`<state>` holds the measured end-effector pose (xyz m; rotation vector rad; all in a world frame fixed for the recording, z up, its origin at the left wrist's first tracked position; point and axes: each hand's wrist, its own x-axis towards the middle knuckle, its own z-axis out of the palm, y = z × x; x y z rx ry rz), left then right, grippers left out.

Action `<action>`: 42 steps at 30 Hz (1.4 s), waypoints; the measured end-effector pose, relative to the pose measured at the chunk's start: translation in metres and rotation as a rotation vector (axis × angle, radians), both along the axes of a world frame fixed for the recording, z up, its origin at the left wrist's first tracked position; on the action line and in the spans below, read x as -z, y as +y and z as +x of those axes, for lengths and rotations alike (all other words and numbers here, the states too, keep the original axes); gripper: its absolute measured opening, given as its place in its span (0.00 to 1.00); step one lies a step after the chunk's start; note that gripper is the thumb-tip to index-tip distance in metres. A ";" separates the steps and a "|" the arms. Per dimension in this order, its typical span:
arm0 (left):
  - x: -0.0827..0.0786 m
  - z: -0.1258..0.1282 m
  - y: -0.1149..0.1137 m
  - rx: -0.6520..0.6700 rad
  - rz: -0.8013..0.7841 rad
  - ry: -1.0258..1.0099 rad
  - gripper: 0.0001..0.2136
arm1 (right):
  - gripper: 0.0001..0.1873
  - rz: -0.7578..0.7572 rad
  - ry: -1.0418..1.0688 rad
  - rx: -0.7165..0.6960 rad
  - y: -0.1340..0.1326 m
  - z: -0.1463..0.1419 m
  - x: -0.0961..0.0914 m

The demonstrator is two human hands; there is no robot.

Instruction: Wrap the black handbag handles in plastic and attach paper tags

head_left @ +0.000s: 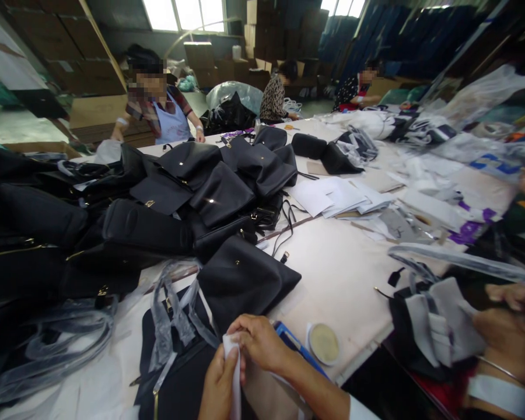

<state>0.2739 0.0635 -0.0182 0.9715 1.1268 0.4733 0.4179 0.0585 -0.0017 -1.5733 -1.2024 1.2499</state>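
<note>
White strip [235,394] is at the bottom middle of the frame, long, thin and smooth, standing nearly upright. The left hand [217,379] pinches it with thumb and fingers. The right hand [258,343] has bent fingers closed on its top end. Right of them sits a round tan disc [324,343]. Above is a black bag [245,280] with a gold dot. Farther off, at upper left, a person in an apron [171,121] stands.

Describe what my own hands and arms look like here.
Your left hand and right hand are ungloved. The right forearm is bare up to a white edge, possibly a sleeve, at the bottom of the picture. No watch shows.
</note>
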 end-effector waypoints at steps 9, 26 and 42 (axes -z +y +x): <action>0.004 0.000 -0.009 -0.026 0.188 0.075 0.15 | 0.11 0.015 -0.063 0.095 -0.012 -0.011 0.009; -0.004 -0.023 -0.013 -0.009 0.018 -0.061 0.15 | 0.11 0.043 -0.163 0.290 -0.069 0.007 -0.010; -0.027 -0.019 -0.018 -0.140 -0.060 -0.082 0.20 | 0.25 -0.356 -0.449 0.854 -0.207 0.148 0.061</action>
